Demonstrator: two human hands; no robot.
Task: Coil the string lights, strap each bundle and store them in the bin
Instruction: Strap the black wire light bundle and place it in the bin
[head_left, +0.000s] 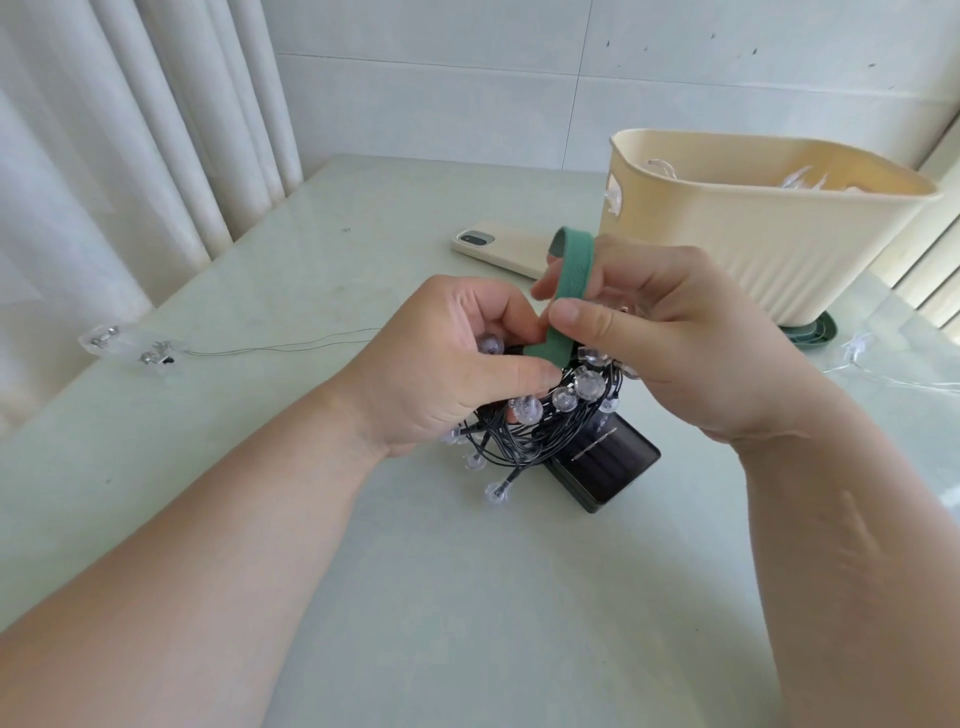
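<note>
Mid-table, just above the surface: the coil of string lights (540, 415), black wire with clear round bulbs, sits between both hands, which are close together over it. The left hand (457, 358) has its fingers curled round the coil's left and top side, thumb lying along the bulbs. The right hand (670, 338) is on the coil's right side, pinching the green strap (569, 275) with the thumb pressed flat on its face. The strap comes up out of the coil in the gap between the hands, rises and folds over at its top end; that free end shows in front of the bin's near wall. The lower loops of the coil hang below the left hand. The black solar box (608, 467) at the end of the wire rests on the table (363, 597), directly under the hands. The cream ribbed bin (753, 249) stands behind the right hand, near but not touching it, with clear bulbs (800, 179) showing inside. A green round object (815, 332) is partly hidden at the bin's base; can't tell what it is. A phone (504, 249) lies face down left of the bin, behind the strap. A clear battery holder (135, 345) with thin wire lies at far left, well apart from the hands. A loose clear string (883, 376) lies at the right edge.
</note>
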